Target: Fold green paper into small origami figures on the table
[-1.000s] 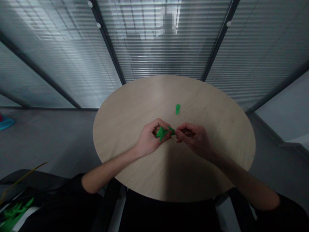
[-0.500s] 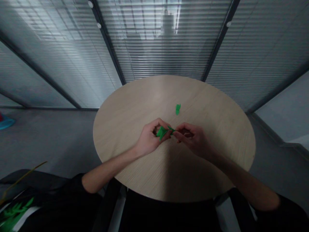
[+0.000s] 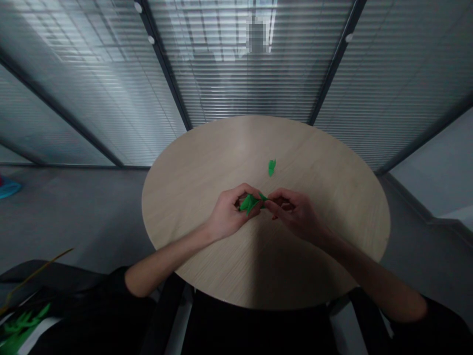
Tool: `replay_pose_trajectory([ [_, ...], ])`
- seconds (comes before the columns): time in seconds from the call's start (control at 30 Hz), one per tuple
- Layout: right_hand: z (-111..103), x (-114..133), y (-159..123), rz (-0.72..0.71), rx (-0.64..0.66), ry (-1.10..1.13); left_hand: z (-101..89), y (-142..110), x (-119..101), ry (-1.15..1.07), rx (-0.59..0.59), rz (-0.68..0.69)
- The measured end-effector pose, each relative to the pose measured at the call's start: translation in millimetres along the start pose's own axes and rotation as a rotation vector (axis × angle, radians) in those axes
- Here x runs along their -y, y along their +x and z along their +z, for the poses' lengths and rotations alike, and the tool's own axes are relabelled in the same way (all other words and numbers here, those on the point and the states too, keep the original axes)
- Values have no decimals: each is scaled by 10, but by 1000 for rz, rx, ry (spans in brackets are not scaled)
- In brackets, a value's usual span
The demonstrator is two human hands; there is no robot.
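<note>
Over the middle of the round table, my left hand [image 3: 231, 209] holds a thin green piece [image 3: 248, 202] with folds and pointed tips. Its exact kind I cannot make out. Part of it is hidden by the fingers. Close beside it, my right hand [image 3: 293, 209] is closed, thumb and forefinger pinching the right end of the same piece. Farther back on the table lies a small flat green scrap [image 3: 272, 167], touched by neither hand.
The round wooden table [image 3: 192, 162] stands before a glass partition with blinds [image 3: 229, 88]. At the lower left are green leaf-like shapes [image 3: 24, 325] and a thin yellowish stick [image 3: 40, 270]. A blue object [image 3: 9, 188] rests on the floor at far left.
The green piece has turned a little between my fingers, and its tips point differently. Both hands stay nearly in place. The scrap on the table has not moved.
</note>
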State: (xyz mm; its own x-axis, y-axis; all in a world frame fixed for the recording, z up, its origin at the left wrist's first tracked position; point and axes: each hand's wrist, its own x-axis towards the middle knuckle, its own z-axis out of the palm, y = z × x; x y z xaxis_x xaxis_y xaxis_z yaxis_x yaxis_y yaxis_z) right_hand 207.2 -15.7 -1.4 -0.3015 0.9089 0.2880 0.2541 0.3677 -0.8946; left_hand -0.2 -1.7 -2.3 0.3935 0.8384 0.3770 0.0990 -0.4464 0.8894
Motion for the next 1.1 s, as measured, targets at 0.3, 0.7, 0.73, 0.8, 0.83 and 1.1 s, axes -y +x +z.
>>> replay_pose_trajectory([
  [0.3,-4,-13,-2,1,9,52,7,-1,13,-36,14,10],
  [0.7,-6,-22,1,8,10,59,-20,0,-37,59,35,0],
  [0.73,-4,-20,-1,12,13,65,-19,0,-41,61,38,5],
  [0.8,0,-20,-3,16,32,77,-18,0,-53,65,39,20],
  [0.83,2,-23,-4,16,50,81,-18,0,-60,67,39,30],
  [1.1,-13,1,-9,2,69,43,-24,6,-82,77,64,49],
])
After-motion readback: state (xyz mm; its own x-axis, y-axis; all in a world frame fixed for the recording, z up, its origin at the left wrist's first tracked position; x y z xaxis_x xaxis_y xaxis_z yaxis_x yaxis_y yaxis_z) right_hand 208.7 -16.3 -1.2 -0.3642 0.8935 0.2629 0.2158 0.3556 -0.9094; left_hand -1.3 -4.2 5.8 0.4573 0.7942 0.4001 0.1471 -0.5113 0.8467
